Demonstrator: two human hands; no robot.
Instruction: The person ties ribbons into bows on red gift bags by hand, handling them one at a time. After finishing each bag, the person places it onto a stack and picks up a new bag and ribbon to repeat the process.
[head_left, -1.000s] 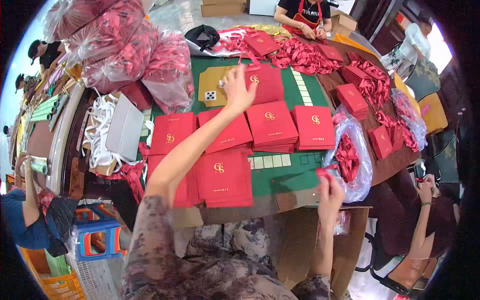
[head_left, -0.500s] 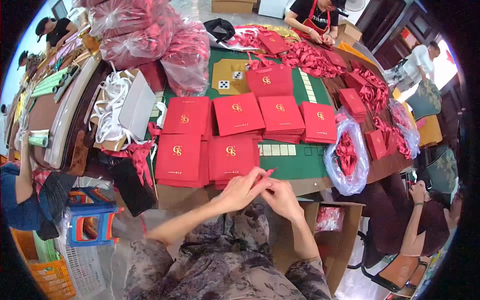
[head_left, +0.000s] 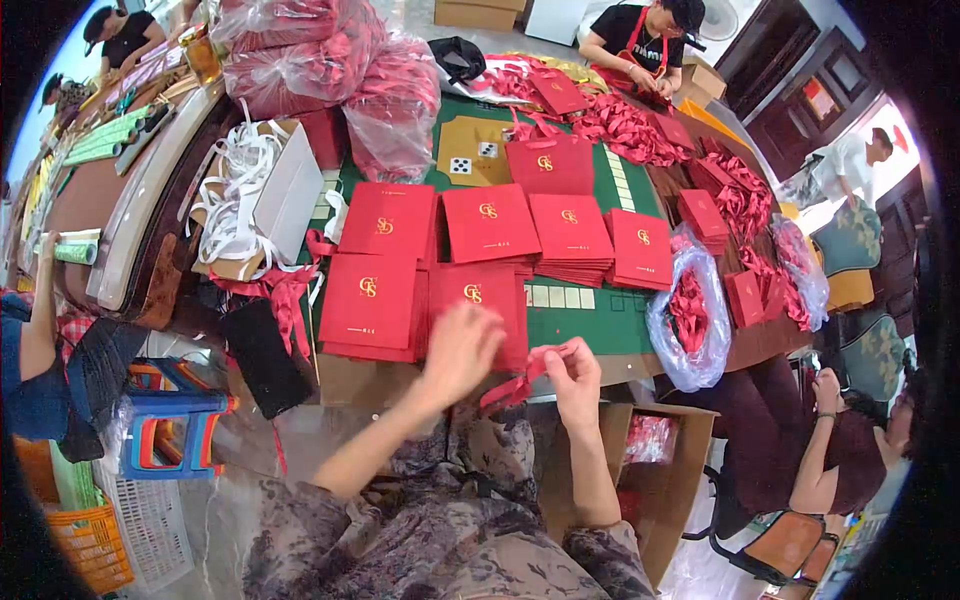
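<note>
My right hand [head_left: 575, 378] pinches a red ribbon [head_left: 510, 392] between thumb and fingers, just off the table's front edge. The ribbon hangs toward the left in a loose twist. My left hand [head_left: 462, 352] is over the near stack of red paper bags [head_left: 505, 312], its fingers smeared by motion, so I cannot tell whether it grips anything. Beside it on the left lies another stack of red bags [head_left: 365, 310] with gold lettering. Behind these, more flat red bags [head_left: 490, 225] lie in a row on the green table mat [head_left: 570, 330].
A white box of white ribbons [head_left: 285, 205] stands left, near plastic-wrapped red bundles [head_left: 300, 60]. On the right is a clear bag of red ribbons [head_left: 690, 310]. An open cardboard box [head_left: 675, 500] sits below the edge. A person [head_left: 640, 50] works at the far side; another sits right.
My hands have come apart: the left moved left and up over the near bag stack, while the right moved slightly right and lower, keeping the ribbon. The view has shifted a little.
</note>
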